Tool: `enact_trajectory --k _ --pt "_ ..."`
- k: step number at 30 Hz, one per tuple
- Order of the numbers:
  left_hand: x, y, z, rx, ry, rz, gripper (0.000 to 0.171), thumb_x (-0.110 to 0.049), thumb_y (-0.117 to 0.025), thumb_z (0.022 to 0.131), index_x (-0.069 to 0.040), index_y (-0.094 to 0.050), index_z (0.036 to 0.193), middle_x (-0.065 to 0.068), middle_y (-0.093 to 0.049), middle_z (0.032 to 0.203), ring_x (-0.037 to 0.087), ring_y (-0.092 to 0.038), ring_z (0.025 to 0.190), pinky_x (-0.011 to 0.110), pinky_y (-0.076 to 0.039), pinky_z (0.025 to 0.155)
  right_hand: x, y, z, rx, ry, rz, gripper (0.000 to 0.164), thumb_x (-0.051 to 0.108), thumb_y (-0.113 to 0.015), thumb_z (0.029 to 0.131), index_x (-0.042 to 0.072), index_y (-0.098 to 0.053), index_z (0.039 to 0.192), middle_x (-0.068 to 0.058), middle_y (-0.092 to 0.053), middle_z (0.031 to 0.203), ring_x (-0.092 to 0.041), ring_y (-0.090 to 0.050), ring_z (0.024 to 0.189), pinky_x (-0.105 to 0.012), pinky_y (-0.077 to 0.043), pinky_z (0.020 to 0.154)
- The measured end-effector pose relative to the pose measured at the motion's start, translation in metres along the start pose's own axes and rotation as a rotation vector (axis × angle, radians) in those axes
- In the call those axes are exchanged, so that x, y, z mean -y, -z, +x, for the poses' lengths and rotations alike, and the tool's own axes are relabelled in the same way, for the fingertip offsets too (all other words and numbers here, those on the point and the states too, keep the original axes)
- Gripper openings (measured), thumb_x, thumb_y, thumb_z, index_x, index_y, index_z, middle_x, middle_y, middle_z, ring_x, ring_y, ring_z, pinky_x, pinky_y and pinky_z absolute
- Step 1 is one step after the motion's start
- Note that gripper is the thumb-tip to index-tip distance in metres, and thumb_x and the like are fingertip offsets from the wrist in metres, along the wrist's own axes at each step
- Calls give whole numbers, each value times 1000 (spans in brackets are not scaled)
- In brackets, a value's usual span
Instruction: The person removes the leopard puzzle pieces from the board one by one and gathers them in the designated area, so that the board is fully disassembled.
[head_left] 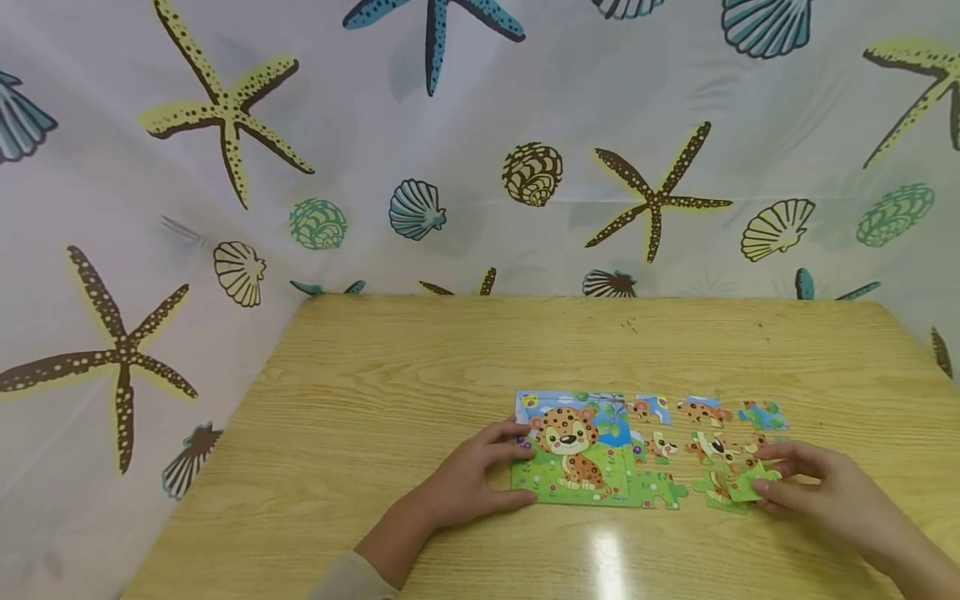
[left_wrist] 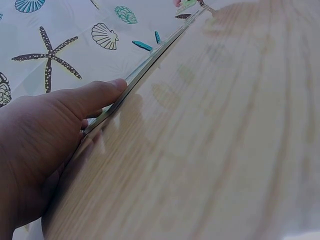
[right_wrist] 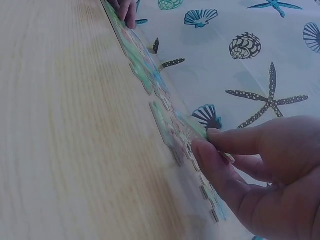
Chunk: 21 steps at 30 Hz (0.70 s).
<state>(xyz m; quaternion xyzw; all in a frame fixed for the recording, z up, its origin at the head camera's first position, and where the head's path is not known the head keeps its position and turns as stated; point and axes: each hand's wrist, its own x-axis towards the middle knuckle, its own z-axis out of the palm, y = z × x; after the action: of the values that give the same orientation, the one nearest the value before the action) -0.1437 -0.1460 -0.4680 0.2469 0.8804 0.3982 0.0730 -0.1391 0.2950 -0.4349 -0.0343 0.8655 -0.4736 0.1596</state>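
Observation:
A picture board (head_left: 573, 454) with a spotted leopard cub on green grass lies flat on the table. My left hand (head_left: 480, 471) rests at its left edge, fingertips over the border and thumb at the near corner; the left wrist view shows that thumb (left_wrist: 107, 95) along the thin edge. To the right, my right hand (head_left: 817, 483) pinches a green puzzle piece (head_left: 753, 483) between thumb and fingers. The pinched piece is tilted over other jigsaw pieces. In the right wrist view the right hand (right_wrist: 265, 170) covers much of it.
Loose jigsaw pieces (head_left: 660, 492) lie in rough rows right of the board, some against its right edge. The wood-grain table (head_left: 390, 358) meets a curtain (head_left: 480, 108) printed with starfish and shells behind and at the sides.

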Motion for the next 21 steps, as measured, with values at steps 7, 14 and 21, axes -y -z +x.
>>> enact_trajectory --k 7,14,21 --pt "0 -1 0 3 -4 1 52 -39 -82 83 -15 -69 127 -4 -44 154 19 -27 152 47 -29 123 -19 12 -6 -32 -67 -45 58 21 -71 94 -11 -48 136 -17 -58 113 -3 -65 87 -26 -62 78" --pt "-1 0 -2 14 8 -6 52 -38 -82 83 -15 -68 127 -3 -43 154 18 -26 153 47 -29 123 -32 19 -8 -37 -94 -89 62 28 -70 94 -11 -46 137 -22 -57 122 -3 -61 89 -26 -62 78" --pt "1 1 -1 8 4 -6 55 -39 -82 83 -18 -66 131 -2 -44 154 20 -27 153 48 -28 123 -20 20 -7 -125 -98 -369 62 44 -70 92 -7 -59 125 -18 -69 106 -17 -65 85 -35 -58 71"
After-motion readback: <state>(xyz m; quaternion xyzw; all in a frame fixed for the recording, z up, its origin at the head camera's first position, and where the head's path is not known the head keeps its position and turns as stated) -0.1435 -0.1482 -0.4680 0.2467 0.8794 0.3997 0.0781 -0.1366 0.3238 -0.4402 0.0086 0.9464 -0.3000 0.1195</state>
